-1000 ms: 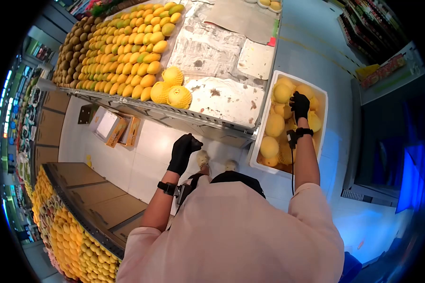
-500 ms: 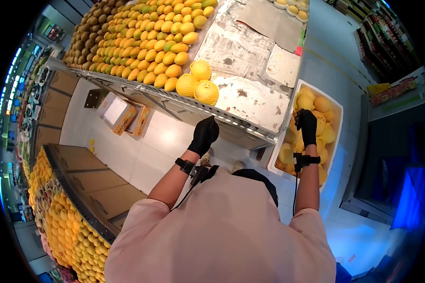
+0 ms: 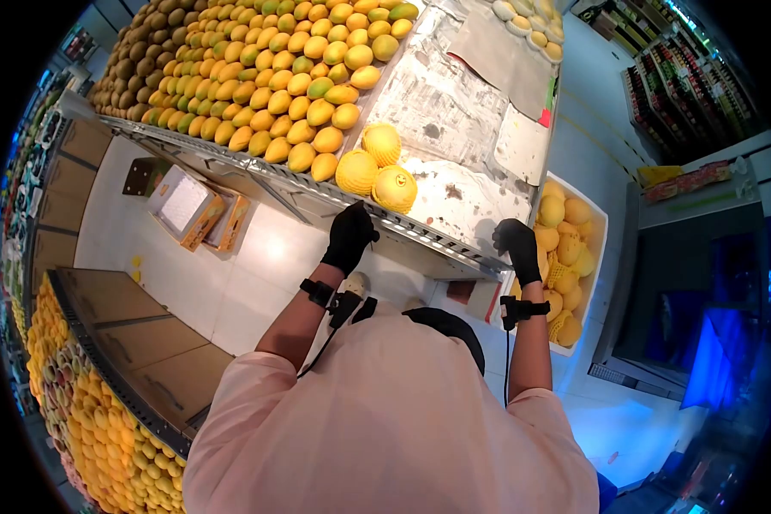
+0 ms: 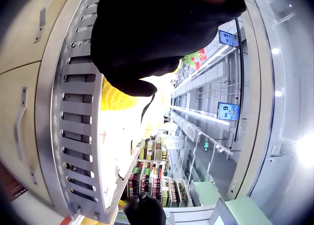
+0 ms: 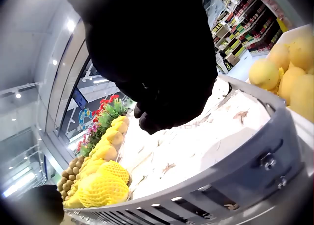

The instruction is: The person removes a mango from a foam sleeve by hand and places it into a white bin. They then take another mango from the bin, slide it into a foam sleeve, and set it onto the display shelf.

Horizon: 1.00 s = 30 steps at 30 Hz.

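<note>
My left hand (image 3: pixel 349 238), in a black glove, hangs beside the front rail (image 3: pixel 428 233) of the display, fingers loosely curled with no fruit in them. Three yellow fruits in foam nets, one of them (image 3: pixel 395 188) nearest the rail, rest on the display just beyond it. The gloved right hand (image 3: pixel 518 248) hovers at the display's right front corner, beside a white foam box (image 3: pixel 597 257) of large yellow fruits (image 3: pixel 576 211). Its fingers are loosely bent over the stained white surface (image 5: pixel 196 151) in the right wrist view, and no fruit shows in them.
Rows of mangoes (image 3: pixel 274 103) and brown fruits (image 3: pixel 150 51) cover the display's left part. Small cartons (image 3: pixel 180 204) sit on the floor at left. Another fruit stand (image 3: pixel 103 411) is at lower left, and a dark counter (image 3: pixel 672 274) stands right of the foam box.
The right hand has come away from over the foam box to the display's corner, with no fruit in it. My left hand has moved up to the front rail, and the head view has shifted.
</note>
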Available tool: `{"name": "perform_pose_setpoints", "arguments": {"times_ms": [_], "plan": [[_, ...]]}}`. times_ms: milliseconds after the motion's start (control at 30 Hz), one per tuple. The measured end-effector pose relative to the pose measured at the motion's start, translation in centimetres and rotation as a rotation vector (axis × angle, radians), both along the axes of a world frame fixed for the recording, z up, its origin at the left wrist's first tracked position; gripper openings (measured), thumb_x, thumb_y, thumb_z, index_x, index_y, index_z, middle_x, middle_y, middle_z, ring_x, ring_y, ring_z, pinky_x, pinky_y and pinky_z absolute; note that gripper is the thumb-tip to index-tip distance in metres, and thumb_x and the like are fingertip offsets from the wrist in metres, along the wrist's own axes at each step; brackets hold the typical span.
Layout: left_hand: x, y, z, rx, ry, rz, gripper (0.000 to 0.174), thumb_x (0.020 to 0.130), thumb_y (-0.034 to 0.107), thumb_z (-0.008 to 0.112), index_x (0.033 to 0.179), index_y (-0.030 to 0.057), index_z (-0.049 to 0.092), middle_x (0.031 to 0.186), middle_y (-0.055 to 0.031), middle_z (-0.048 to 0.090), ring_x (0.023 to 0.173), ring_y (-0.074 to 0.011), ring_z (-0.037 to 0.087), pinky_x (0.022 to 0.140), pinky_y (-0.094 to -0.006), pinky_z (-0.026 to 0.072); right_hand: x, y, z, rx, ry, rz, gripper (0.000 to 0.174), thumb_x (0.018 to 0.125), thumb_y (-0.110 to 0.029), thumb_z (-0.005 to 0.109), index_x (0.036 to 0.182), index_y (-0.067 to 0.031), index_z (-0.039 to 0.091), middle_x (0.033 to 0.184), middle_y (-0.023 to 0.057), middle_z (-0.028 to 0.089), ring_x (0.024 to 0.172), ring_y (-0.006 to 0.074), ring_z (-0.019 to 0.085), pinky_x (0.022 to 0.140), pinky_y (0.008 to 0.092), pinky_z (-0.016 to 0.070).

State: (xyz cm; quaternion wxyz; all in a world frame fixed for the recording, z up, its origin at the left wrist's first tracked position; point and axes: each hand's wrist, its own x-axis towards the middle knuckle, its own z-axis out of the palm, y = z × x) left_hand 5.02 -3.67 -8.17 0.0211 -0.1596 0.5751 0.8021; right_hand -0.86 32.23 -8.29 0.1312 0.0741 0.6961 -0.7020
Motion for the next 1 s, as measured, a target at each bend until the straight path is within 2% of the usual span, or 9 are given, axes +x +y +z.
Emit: {"name": "perform_pose_setpoints", "arguments": {"times_ms": [133,200,300,433,500,600,733,867,1000], "plan": [[-1.1,-2.9,-1.5,0.079,0.026,-0.081,0.020,0.102,0.019,0.046,0.082,0.0137,0.045,0.064,0.0037,0.034,0.054,-0.0088,0.037,0.050,-0.0255,0.0364,-0.8,-3.0,-0.6,0.014,0.017,0.042,0.025,0.093,-0.026,0.060,0.092,-0.0005,0.064,0.076,0.0069,0.065,0.059,0.0131,0.059,0.049,0.0248,0.0452],[-2.4,-4.2,-3.7,-0.130,0.130,-0.090,0.023,0.102,0.022,0.046,0.080,0.0146,0.044,0.062,0.0039,0.034,0.052,-0.0086,0.036,0.048,-0.0249,0.0336,-1.1,-4.4,-0.1,0.054,0.025,0.082,0.022,0.092,-0.023,0.062,0.096,-0.0010,0.066,0.080,0.0056,0.066,0.064,0.0121,0.060,0.052,0.0248,0.0470],[-3.2,-5.7,-3.3,0.057,0.112,-0.138,0.028,0.103,0.022,0.043,0.078,0.0104,0.046,0.060,0.0022,0.042,0.052,-0.0088,0.042,0.049,-0.0250,0.0367,-1.5,-6.8,0.6,0.014,0.022,0.087,0.021,0.092,-0.023,0.062,0.097,-0.0029,0.066,0.085,0.0049,0.067,0.069,0.0115,0.061,0.056,0.0254,0.0485],[-3.8,-6.9,-2.7,0.083,0.137,-0.152,0.027,0.102,0.019,0.045,0.077,0.0084,0.047,0.058,0.0013,0.045,0.052,-0.0089,0.047,0.049,-0.0256,0.0382,-2.0,-9.9,0.4,0.362,0.146,0.096,0.025,0.086,-0.022,0.071,0.101,-0.0030,0.066,0.092,0.0039,0.067,0.078,0.0139,0.063,0.069,0.0262,0.0516],[-4.5,-7.7,-2.9,-0.041,0.182,-0.179,0.028,0.102,0.019,0.045,0.075,0.0088,0.046,0.057,0.0016,0.043,0.049,-0.0090,0.045,0.047,-0.0247,0.0359,-1.9,-11.8,0.3,0.441,0.195,0.124,0.043,0.081,-0.026,0.076,0.114,-0.0036,0.060,0.106,0.0074,0.063,0.091,0.0167,0.061,0.077,0.0295,0.0515],[-4.6,-8.6,-1.9,0.267,-0.010,-0.214,0.028,0.103,0.026,0.043,0.079,0.0111,0.048,0.054,0.0030,0.036,0.045,-0.0084,0.035,0.044,-0.0236,0.0281,-1.5,-14.5,0.3,0.504,0.131,0.164,0.079,0.072,-0.033,0.083,0.135,-0.0014,0.046,0.130,0.0164,0.054,0.113,0.0257,0.056,0.091,0.0371,0.0495],[-4.5,-9.3,-0.1,0.364,-0.063,-0.301,0.032,0.104,0.031,0.040,0.094,0.0046,0.057,0.052,0.0038,0.032,0.042,-0.0076,0.030,0.042,-0.0232,0.0242,-1.7,-18.4,0.3,0.640,0.363,0.177,0.092,0.066,-0.036,0.086,0.133,0.0078,0.042,0.131,0.0274,0.050,0.122,0.0399,0.049,0.103,0.0449,0.0402],[-4.7,-9.4,1.2,0.430,-0.099,-0.292,0.036,0.104,0.029,0.039,0.104,-0.0014,0.059,0.052,0.0032,0.034,0.043,-0.0074,0.030,0.043,-0.0230,0.0248,-2.5,-22.2,0.5,0.915,0.725,0.170,0.103,0.060,-0.040,0.089,0.135,0.0075,0.036,0.130,0.0295,0.048,0.122,0.0445,0.046,0.104,0.0477,0.0385],[-5.3,-9.5,1.6,0.422,-0.112,-0.308,0.036,0.104,0.029,0.039,0.104,-0.0018,0.058,0.053,0.0030,0.036,0.043,-0.0076,0.031,0.044,-0.0229,0.0253,-2.5,-24.5,0.7,0.997,0.721,0.166,0.101,0.058,-0.035,0.089,0.135,0.0066,0.038,0.134,0.0281,0.045,0.126,0.0422,0.043,0.105,0.0461,0.0380]]}}
